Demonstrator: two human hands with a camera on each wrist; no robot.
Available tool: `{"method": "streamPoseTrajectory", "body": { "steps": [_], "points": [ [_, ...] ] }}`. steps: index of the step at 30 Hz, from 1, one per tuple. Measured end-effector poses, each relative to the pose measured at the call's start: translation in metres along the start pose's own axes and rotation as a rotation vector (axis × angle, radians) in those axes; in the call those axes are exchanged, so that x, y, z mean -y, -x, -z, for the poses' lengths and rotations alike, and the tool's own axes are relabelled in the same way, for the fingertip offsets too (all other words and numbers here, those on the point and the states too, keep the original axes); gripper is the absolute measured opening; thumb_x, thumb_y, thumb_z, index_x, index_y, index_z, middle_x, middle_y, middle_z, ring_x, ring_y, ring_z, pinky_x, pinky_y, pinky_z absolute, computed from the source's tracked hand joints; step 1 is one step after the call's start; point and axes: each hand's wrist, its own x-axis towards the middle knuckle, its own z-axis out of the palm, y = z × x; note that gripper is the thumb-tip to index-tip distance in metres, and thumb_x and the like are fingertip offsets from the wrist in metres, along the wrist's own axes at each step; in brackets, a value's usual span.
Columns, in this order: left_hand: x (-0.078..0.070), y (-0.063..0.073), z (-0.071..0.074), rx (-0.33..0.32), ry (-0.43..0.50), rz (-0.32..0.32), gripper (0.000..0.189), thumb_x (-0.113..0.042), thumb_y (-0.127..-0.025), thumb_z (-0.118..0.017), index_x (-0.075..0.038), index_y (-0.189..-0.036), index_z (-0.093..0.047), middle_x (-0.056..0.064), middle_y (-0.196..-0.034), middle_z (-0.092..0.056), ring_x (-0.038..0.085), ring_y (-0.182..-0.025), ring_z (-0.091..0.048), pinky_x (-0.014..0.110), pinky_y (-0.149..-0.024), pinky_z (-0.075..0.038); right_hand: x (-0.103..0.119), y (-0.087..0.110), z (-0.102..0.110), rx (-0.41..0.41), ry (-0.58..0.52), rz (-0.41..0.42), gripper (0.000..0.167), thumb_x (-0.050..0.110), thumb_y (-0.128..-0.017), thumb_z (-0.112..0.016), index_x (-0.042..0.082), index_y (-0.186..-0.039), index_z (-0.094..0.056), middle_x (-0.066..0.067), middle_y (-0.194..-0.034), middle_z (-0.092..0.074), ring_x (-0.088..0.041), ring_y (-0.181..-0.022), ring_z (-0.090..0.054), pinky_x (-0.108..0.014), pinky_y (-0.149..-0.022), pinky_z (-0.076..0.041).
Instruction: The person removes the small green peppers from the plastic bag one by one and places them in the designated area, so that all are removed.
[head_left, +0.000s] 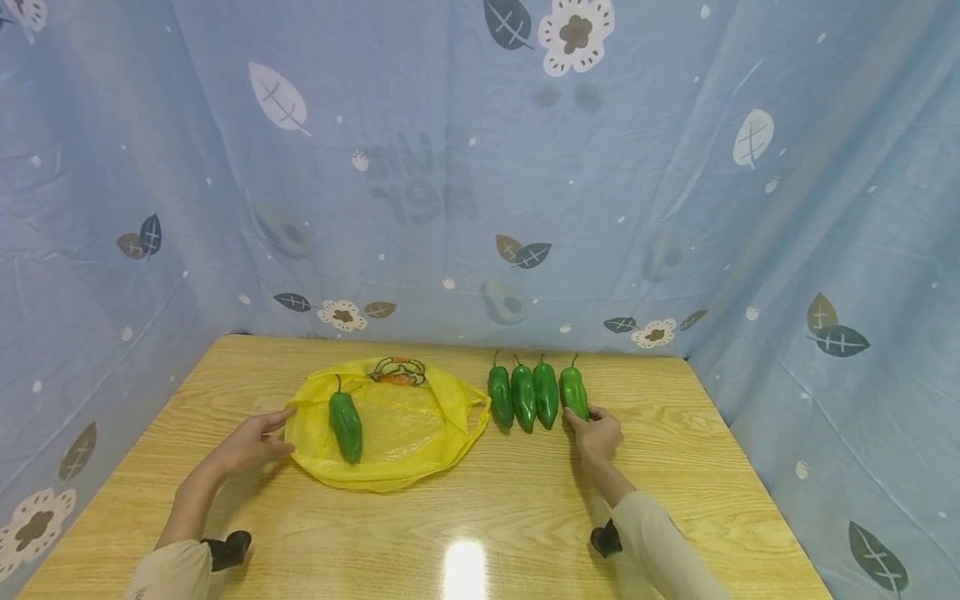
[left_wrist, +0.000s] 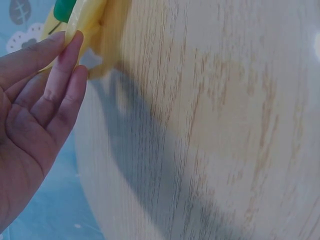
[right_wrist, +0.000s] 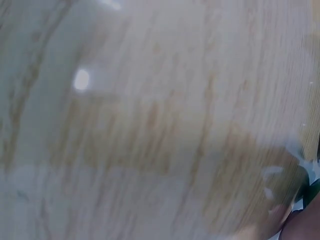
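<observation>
On the left of the table, a thin yellow plastic bag (head_left: pixel 405 479) lies spread out, its rim raised in places. My left hand (head_left: pixel 251 450) pinches the bag's left edge; the left wrist view shows the thumb and fingertips meeting on the yellow plastic. A long green pepper (head_left: pixel 346 427) rests against the bag's yellow plastic, stem pointing away. At the right end of a row of peppers, my right hand (head_left: pixel 596 432) grips the lower end of a green pepper (head_left: pixel 573 390). Only a bit of that hand (right_wrist: pixel 302 225) and dark green show in the right wrist view.
Just left of the gripped pepper stand the row's other green peppers (head_left: pixel 522 396), side by side with stems away from me. Wooden table (head_left: pixel 420 546) runs in front of them. A blue patterned curtain (head_left: pixel 450 167) hangs behind and at both sides.
</observation>
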Motion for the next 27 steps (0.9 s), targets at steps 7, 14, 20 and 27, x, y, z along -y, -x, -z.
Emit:
{"method": "streamPoseTrajectory", "body": {
  "steps": [7, 14, 20, 27],
  "points": [
    [0.0034, -0.0006, 0.0, 0.004, 0.031, -0.016, 0.067, -0.004, -0.089, -0.066, 0.021, -0.138, -0.028, 0.042, -0.142, -0.024, 0.057, -0.121, -0.039, 0.025, -0.071, -0.05, -0.0001, -0.0014, 0.0034, 0.02, -0.002, 0.031, 0.045, 0.018, -0.08, -0.077, -0.01, -0.112, -0.065, -0.028, -0.105, -0.065, -0.041, -0.096, -0.061, -0.046, -0.08, -0.052],
    [0.0055, -0.0017, 0.0, 0.006, 0.029, -0.019, 0.067, -0.004, -0.089, -0.066, 0.022, -0.138, -0.029, 0.043, -0.141, -0.025, 0.058, -0.123, -0.036, 0.027, -0.074, -0.051, 0.0017, -0.0013, 0.0018, 0.054, 0.033, 0.018, 0.046, 0.016, -0.082, -0.074, -0.01, -0.117, -0.061, -0.029, -0.11, -0.062, -0.041, -0.1, -0.06, -0.048, -0.084, -0.05],
    [0.0044, -0.0011, -0.0005, 0.008, 0.009, -0.015, 0.067, -0.006, -0.089, -0.066, 0.021, -0.138, -0.029, 0.042, -0.141, -0.026, 0.058, -0.121, -0.038, 0.031, -0.076, -0.051, 0.0006, -0.0019, -0.0012, 0.06, 0.054, 0.012, 0.045, 0.014, -0.082, -0.073, -0.011, -0.117, -0.06, -0.029, -0.112, -0.06, -0.042, -0.102, -0.059, -0.05, -0.086, -0.049],
    [0.0013, -0.0015, -0.0007, -0.004, -0.005, -0.02, 0.066, -0.006, -0.088, -0.066, 0.021, -0.138, -0.031, 0.041, -0.141, -0.027, 0.058, -0.123, -0.036, 0.039, -0.082, -0.052, 0.0039, -0.0022, -0.0014, 0.083, 0.051, 0.003, 0.046, 0.016, -0.082, -0.073, -0.01, -0.117, -0.059, -0.029, -0.114, -0.06, -0.042, -0.104, -0.058, -0.049, -0.088, -0.047]
  ]
}}
